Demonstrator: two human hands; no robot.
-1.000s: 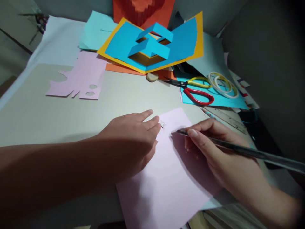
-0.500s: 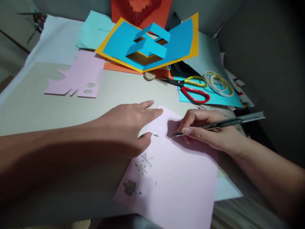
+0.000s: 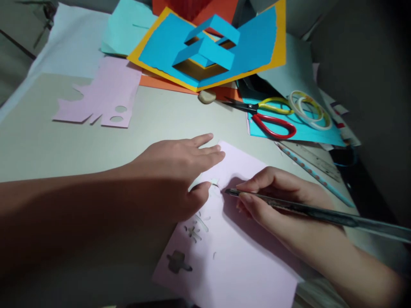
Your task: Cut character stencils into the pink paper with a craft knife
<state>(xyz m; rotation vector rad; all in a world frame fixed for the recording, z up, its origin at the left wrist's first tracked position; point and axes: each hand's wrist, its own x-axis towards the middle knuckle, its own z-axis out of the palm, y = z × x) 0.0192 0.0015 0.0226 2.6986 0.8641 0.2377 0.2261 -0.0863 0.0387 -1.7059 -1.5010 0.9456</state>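
Note:
A pale pink sheet of paper (image 3: 250,261) lies on the table in front of me, with character-shaped cut-outs along its left side. My left hand (image 3: 180,171) rests on the sheet's upper left part, fingers stretched out and thumb apart, holding nothing. In my right hand (image 3: 276,196) is a slim craft knife (image 3: 298,208), pinched between thumb and fingers like a pen. Its tip points left, close beside a cut-out near my left thumb; whether the blade touches the paper I cannot tell.
Beyond my hands stand a blue and yellow pop-up card (image 3: 199,47), a pebble (image 3: 207,97), scissors (image 3: 257,109) and tape rolls (image 3: 310,110). A cut pink scrap (image 3: 105,90) lies at the left. To the right are a pencil (image 3: 316,175) and a ruler (image 3: 321,160).
My right hand has brought the knife tip left and slightly down, towards the cut-out by my left thumb. The knife's rear end has swung lower. My left hand stays nearly in place.

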